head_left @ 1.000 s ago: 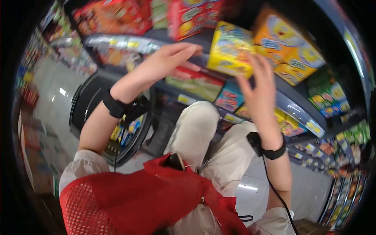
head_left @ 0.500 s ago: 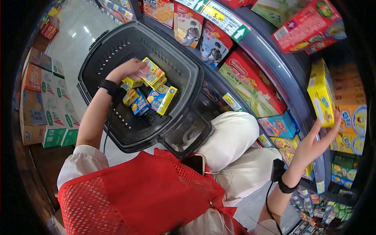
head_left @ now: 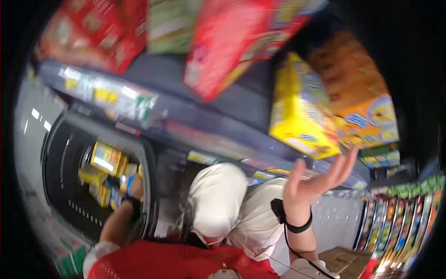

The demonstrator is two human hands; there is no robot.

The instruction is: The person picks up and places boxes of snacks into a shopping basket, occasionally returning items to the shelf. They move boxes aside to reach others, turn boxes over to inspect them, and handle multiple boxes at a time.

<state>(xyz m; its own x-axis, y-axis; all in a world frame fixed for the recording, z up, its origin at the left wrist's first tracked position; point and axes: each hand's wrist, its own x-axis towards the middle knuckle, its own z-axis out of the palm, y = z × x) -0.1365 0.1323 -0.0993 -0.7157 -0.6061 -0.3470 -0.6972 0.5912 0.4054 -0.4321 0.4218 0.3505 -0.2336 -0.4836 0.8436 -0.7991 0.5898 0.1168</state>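
My left hand [head_left: 135, 187] is down inside the black basket [head_left: 147, 186], at its near right side, smeared by motion. It lies against a blue-and-yellow box [head_left: 126, 180]; its fingers are mostly hidden. Around it in the basket are several small yellow boxes [head_left: 106, 158]. My right hand [head_left: 313, 183] is raised at the shelf with thumb and fingers spread. Its fingertips are right at the lower edge of a large yellow box [head_left: 302, 109], which sits tilted on the shelf. A black strap [head_left: 299, 227] goes round the right wrist.
Orange cartons [head_left: 360, 93] stand beside the yellow box, and a red package [head_left: 227, 46] leans out left of it. The shelf edge [head_left: 204, 111] carries price labels and runs across the view. My knees [head_left: 218, 200] are just below it. More stocked shelves [head_left: 395, 223] are at far right.
The view has swung right, so the basket now appears at lower left. My left hand has shifted from the upper yellow box to the blue-and-yellow one. My right hand stays by the large yellow box.
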